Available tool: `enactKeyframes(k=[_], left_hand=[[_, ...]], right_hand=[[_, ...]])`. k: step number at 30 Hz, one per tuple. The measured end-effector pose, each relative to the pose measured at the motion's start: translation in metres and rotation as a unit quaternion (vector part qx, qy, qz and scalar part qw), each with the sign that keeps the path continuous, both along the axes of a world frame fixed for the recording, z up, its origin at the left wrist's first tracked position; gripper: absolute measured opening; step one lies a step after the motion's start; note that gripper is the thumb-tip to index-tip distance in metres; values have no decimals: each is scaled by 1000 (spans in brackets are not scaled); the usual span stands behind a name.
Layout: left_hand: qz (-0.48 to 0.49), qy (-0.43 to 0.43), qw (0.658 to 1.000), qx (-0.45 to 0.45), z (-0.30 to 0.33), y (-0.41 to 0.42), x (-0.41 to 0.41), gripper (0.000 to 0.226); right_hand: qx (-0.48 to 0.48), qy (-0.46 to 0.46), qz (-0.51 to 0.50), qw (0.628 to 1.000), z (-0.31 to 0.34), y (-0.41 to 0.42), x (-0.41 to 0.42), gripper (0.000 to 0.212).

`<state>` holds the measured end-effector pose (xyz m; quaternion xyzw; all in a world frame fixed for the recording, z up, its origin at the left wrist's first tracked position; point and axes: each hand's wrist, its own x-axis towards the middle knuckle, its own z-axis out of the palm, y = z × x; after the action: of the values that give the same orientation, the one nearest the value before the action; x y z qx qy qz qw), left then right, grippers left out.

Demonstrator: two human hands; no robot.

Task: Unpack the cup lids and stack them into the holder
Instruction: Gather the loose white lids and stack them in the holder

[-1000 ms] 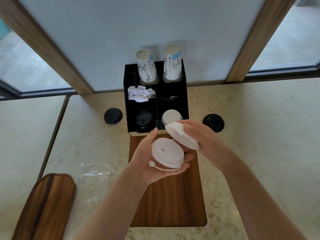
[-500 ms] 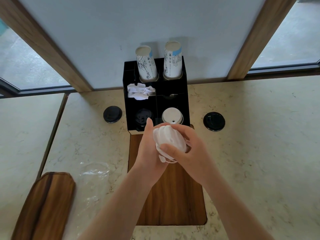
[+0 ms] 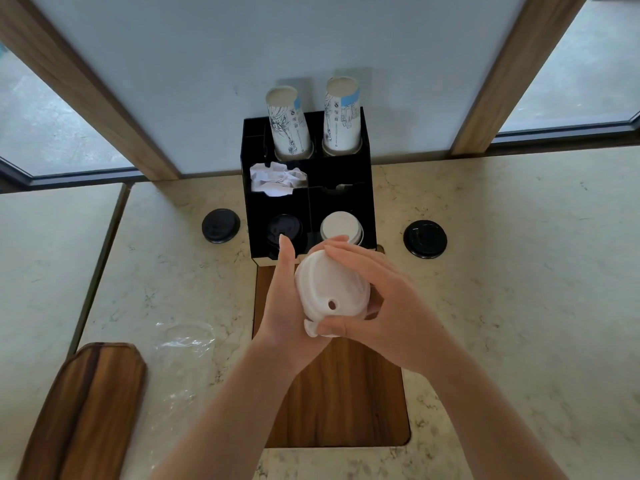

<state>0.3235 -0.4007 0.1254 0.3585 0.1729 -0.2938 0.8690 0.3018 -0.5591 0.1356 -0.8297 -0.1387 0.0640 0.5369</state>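
Whereas the white lids (image 3: 332, 292) were apart a second ago, left hand (image 3: 284, 306) and right hand (image 3: 384, 306) now clasp them together.

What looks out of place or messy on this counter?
Two black lids lie loose on the counter beside the holder rather than in it, a crumpled napkin is stuffed in one compartment, and an empty plastic wrapper lies left of the hands.

Place: you're at a café drinks station | Evidence: marble counter (image 3: 485, 271), black holder (image 3: 367, 188) with paper cups (image 3: 341, 116) far centre, loose black lids (image 3: 220, 225) beside it
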Motion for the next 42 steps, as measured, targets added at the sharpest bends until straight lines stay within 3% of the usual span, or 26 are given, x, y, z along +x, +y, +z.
enactKeyframes(k=[7,10,14,18,21,25,30,36,42], left_hand=[[-2,-6,1000,-31,5,-1,-2,88],[-12,-14,1000,-20,3,-1,0,80],[-6,-42,999,13,1,-7,5,50],[62,-46,992,98,-5,-19,12,60],[64,-45,983,169,-14,-23,11,61],[19,-46,962,268,-36,-18,13,51],[7,-59,933,355,-70,-7,33,30],[-52,-124,891,434,-90,-6,77,34],[-117,-128,853,492,-92,-11,110,53]], right_hand=[[-85,-50,6,995,8,2,1,93],[-56,-18,-12,998,1,0,6,90],[-10,9,-53,998,-12,4,10,80],[63,59,-150,985,-33,12,8,76],[81,103,-128,983,-51,11,6,85],[-21,94,-118,988,-74,-3,13,97],[-141,52,-57,987,-98,-23,52,90],[-318,-24,-23,948,-119,-34,120,99],[-398,-117,-16,910,-125,-28,158,95]])
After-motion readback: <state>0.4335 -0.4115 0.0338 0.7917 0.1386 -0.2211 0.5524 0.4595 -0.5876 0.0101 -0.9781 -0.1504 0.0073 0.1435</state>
